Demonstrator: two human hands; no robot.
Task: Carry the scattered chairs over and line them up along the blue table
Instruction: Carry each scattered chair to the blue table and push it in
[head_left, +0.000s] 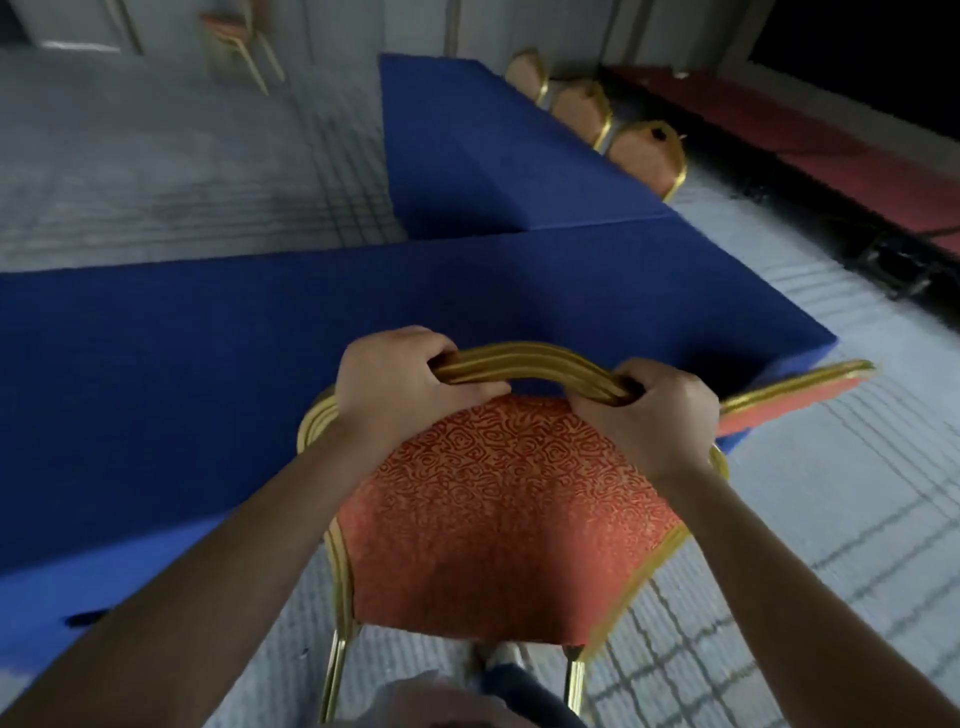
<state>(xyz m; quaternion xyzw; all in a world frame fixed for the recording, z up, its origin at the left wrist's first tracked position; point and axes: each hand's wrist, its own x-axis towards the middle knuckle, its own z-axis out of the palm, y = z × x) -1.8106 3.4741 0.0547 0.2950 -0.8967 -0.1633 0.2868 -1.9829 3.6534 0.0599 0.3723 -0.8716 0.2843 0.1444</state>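
**Head view, looking down.** A banquet chair with a gold metal frame and orange-red patterned upholstery fills the centre and the 6 o'clock part of the view. Its back panel faces the viewer and its front faces the long table draped in blue cloth, which runs across from 9 o'clock to 3 o'clock. Two gold rear legs show below the panel. Whether they touch the floor cannot be told.

**Hands.** Both hands grip the curved gold top rail of the chair back. The left hand holds its 9 o'clock end and the right hand its 3 o'clock end. Each has its fingers curled over the rail and its thumb on the near side.

**Surroundings.**
- A second chair of the same kind stands just beside the held chair at 3 o'clock, at the corner of the table.
- A second blue-draped table section extends away toward 12 o'clock, meeting the long table at a right angle.
- A row of three matching chairs is lined up along its far side at 1 o'clock.
- One more chair stands alone, well apart, at 11 o'clock near the wall.
- Grey lined carpet covers the floor.
- A low red platform lies at 2 o'clock.
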